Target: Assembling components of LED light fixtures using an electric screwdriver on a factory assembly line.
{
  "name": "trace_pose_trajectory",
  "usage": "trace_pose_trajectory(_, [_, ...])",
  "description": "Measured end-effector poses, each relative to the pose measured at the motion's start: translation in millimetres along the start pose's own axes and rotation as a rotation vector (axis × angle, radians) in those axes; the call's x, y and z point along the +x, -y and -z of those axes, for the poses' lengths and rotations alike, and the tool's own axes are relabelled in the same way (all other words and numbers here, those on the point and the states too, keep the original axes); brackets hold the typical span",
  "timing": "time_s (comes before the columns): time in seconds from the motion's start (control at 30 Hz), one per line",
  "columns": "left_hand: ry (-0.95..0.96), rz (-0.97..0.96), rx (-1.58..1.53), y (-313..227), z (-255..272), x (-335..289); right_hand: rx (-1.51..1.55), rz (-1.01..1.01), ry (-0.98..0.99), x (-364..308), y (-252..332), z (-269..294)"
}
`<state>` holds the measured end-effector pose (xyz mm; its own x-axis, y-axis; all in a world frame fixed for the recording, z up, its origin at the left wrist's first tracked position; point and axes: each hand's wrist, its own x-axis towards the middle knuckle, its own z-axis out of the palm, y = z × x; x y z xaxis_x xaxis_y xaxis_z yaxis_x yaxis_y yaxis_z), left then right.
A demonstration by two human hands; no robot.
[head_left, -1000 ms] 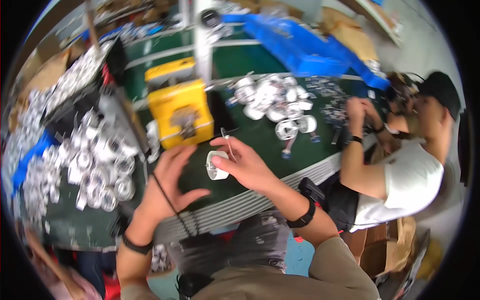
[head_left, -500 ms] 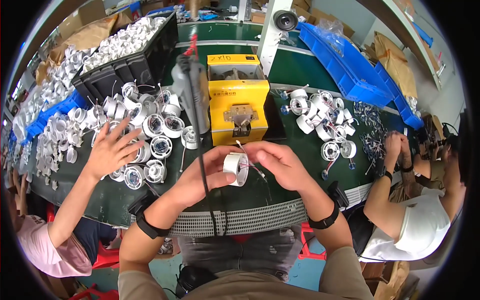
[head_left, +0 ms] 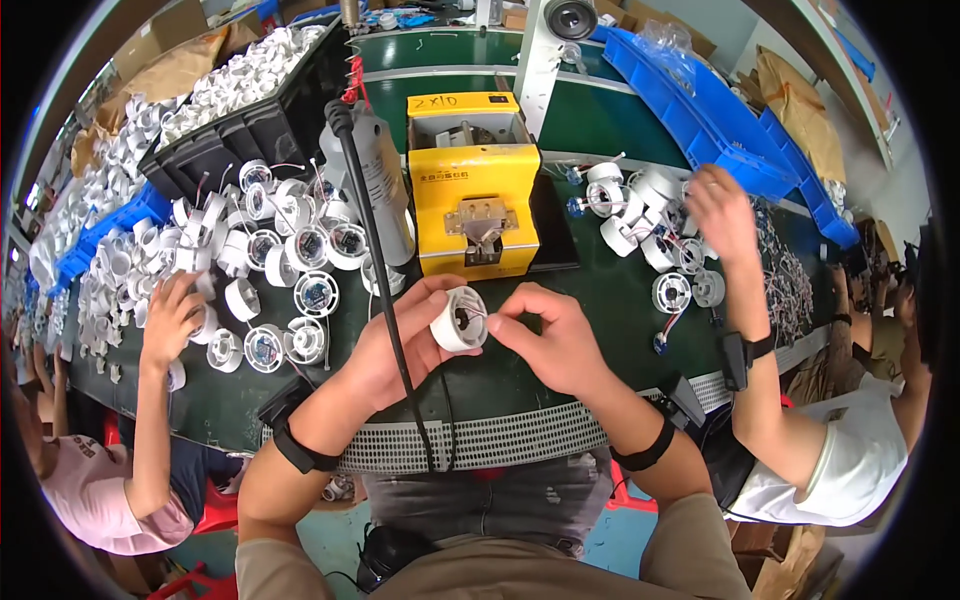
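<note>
1. The white cup (head_left: 452, 328) is held up over the near part of the table (head_left: 520, 395), in front of the yellow machine (head_left: 475, 205), probably so that it stays within easy view of the wearer.
2. The left hand (head_left: 395, 350) has its fingers closed around the cup's outer wall; this grip seems chosen to steady it while leaving its open face exposed, tilted up and toward the right.
3. The right hand (head_left: 555, 345) has thumb and forefinger nearly together at the rim, by the thin wires (head_left: 477, 313). I cannot tell whether they pinch a wire or merely touch.
4. A heap of similar parts (head_left: 310, 248) lies to the left and a smaller pile (head_left: 640, 215) to the right, each apparently placed within a neighbour's reach: one co-worker's hand (head_left: 173, 320) is at the left heap, another co-worker's hand (head_left: 722, 215) beside the right pile.
5. The black cable (head_left: 385, 265) hangs in front of the left hand, partly hiding its grip.
</note>
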<state>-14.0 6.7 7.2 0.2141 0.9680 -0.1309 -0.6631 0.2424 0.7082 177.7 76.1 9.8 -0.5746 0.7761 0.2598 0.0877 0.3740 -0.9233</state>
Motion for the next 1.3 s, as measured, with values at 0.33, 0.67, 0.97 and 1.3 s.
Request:
trace_pose_trajectory(0.33, [-0.047, -0.079, 0.072, 9, -4, 0, -0.184, 0.133, -0.206, -4, 8, -10])
trace_pose_trajectory(0.67, [-0.053, -0.243, -0.007, 8, -6, -5, -0.079, 0.094, -0.054, -7, 9, 5])
trace_pose_trajectory(0.97, [0.141, -0.206, 0.058, 13, -9, -4, 0.404, -0.147, -0.078, -9, 13, -13])
trace_pose_trajectory(1.3, [0.194, -0.273, 0.084, 24, -11, -3, -0.179, 0.363, -0.175, -7, 5, -17])
